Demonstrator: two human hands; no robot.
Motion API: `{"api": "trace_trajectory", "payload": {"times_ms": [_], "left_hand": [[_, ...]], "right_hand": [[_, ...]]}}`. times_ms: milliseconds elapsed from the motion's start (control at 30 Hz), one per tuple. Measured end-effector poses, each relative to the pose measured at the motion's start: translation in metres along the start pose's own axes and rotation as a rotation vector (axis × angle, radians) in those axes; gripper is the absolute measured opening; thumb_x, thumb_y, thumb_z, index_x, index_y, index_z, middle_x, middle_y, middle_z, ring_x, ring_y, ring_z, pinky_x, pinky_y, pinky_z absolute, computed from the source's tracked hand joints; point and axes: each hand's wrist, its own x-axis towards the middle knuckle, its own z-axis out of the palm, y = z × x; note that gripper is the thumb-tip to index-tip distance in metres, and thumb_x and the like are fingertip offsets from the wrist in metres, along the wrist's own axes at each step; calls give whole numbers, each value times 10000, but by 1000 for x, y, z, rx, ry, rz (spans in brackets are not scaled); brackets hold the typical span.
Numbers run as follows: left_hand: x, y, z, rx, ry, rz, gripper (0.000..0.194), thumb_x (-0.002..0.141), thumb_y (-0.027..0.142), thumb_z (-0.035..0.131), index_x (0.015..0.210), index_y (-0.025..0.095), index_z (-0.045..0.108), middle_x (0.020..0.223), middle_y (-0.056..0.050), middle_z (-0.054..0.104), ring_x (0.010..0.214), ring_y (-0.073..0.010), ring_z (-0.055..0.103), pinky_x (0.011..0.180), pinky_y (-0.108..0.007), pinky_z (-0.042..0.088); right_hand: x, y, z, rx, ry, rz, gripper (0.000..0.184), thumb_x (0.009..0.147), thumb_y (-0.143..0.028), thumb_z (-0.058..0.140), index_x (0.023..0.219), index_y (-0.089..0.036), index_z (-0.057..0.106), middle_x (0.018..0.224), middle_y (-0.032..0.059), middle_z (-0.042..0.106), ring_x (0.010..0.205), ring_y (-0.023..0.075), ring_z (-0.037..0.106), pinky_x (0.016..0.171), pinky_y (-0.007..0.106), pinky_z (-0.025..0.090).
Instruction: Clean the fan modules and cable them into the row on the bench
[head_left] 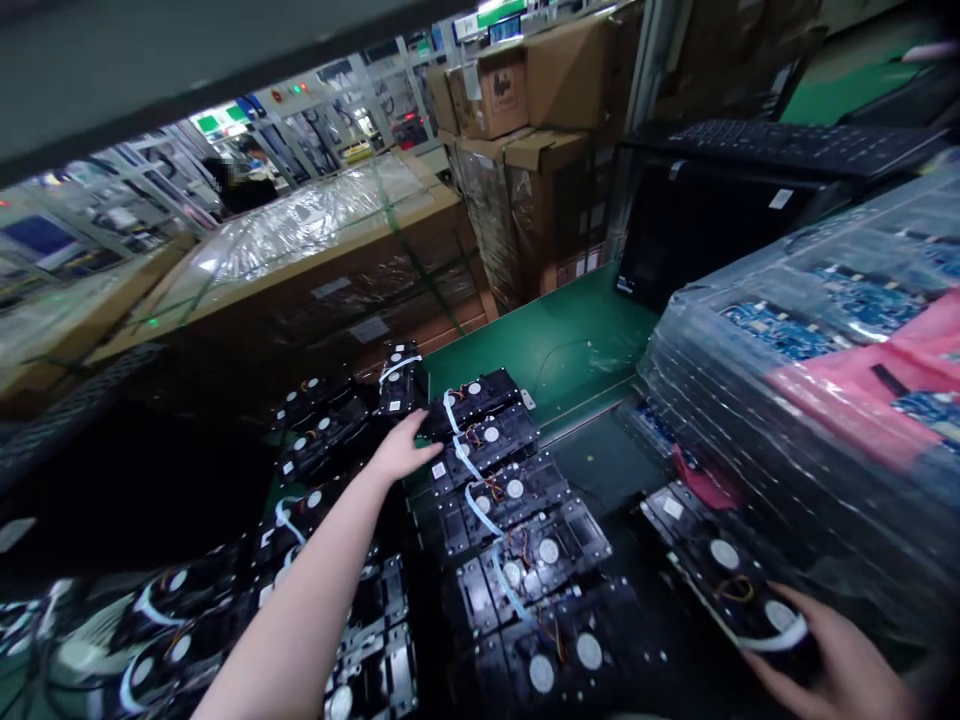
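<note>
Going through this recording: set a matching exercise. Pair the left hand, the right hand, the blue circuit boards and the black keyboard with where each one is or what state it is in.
Column 1
1. left hand
2. right hand
3. blue circuit boards
4. black keyboard

Column 2
A. Holding a black fan assembly at lower right
B. Behind the wrapped stack, upper right
C. Touching a row of black fan assemblies
D. Wrapped in clear plastic film

Pairs: 1-C, 2-A, 3-D, 4-B

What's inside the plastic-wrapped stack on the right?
Blue circuit boards and pink sheets show through the wrap; the lower layers are only dark edges, their contents hidden.
</note>
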Motion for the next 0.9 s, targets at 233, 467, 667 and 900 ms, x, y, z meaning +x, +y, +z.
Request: {"api": "trace_trajectory", "payload": {"times_ms": [233,467,667,900], "left_hand": [[-29,10,20,-57,-113,-41,745,669,385,526,1276,6,319,1372,-198,263,1253,-237,282,1036,-297,225],[-99,49,17,-86,-221,40,846,602,462,594,1286,41,330,1324,-164,372,1217,-238,348,1028,-299,249],[-139,65,47,-94,-270,40,904,569,453,627,1308,57,290,1397,-149,224,1261,-247,263,1039,-328,226],[-150,75,51,-94,-217,-31,807,629,403,583,1303,59,301,1401,-154,203,1267,-256,248,1042,-350,219]], "right_hand": [[6,-28,-23,-114,-97,-63,654,616,-530,571,1125,-162,393,1012,118,566,928,278,553,800,403,468],[7,-27,-25,-152,-99,-84,690,604,-547,560,1130,-131,395,1007,124,569,912,276,555,784,395,462],[6,-28,-27,-171,-102,-74,677,612,-549,550,1123,-128,404,1007,123,569,911,273,549,777,383,460],[6,-31,-30,-170,-96,-46,677,612,-552,541,1122,-124,418,972,121,583,901,274,553,765,373,457]]}}
